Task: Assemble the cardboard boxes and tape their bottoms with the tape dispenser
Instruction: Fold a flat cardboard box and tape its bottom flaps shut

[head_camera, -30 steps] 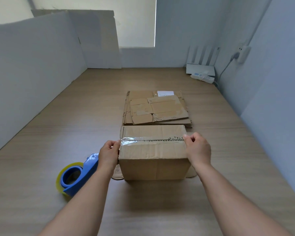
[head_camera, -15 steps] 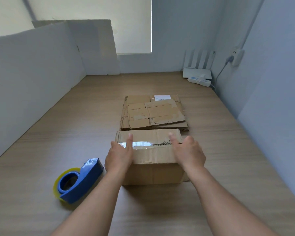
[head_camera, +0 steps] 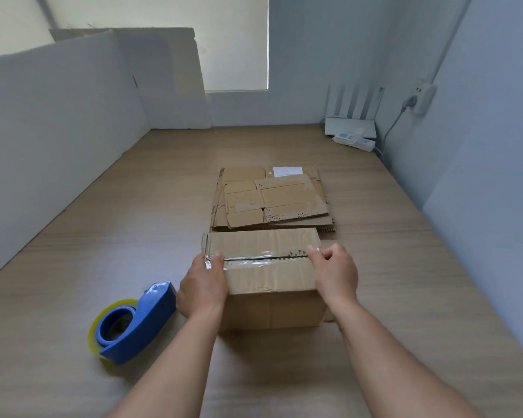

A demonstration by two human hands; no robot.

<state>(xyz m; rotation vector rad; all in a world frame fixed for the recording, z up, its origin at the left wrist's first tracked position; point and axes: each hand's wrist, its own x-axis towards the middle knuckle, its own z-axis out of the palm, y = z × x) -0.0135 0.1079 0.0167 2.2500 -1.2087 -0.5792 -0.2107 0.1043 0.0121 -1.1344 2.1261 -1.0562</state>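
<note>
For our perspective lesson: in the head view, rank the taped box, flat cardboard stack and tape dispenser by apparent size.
taped box
flat cardboard stack, nearly alike but farther, so unsure
tape dispenser

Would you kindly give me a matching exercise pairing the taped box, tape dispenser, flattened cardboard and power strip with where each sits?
Things:
1. taped box
2. tape dispenser
3. flattened cardboard
4. power strip

Places:
A. far right corner, by the wall
B. between the left hand and right hand
C. left of the left hand
D. directly beyond the taped box

Pairs: 1-B, 2-C, 3-D, 4-A
</note>
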